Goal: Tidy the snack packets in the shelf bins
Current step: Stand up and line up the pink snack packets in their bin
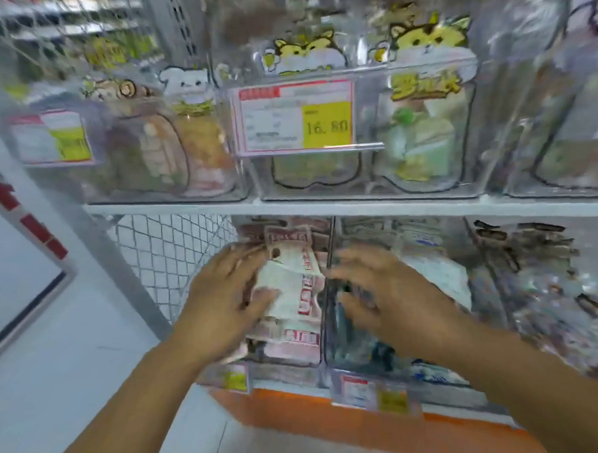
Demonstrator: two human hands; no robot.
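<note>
A clear plastic bin (296, 363) on the lower shelf holds a stack of pink-and-white snack packets (295, 284). My left hand (225, 298) lies on the left side of that stack, its fingers curled round the top packets. My right hand (386, 291) hovers with fingers spread over the divider between this bin and the neighbouring bin (382, 356) of white-and-blue packets (440, 271). It is blurred, and it seems to hold nothing.
Above, a white shelf board (358, 208) carries clear bins of cartoon-printed bags with a price tag (296, 117) reading 16.80. A wire mesh side panel (168, 252) stands left of the lower bin. A further bin of dark packets (540, 284) sits at the right. An orange base strip (333, 416) runs below.
</note>
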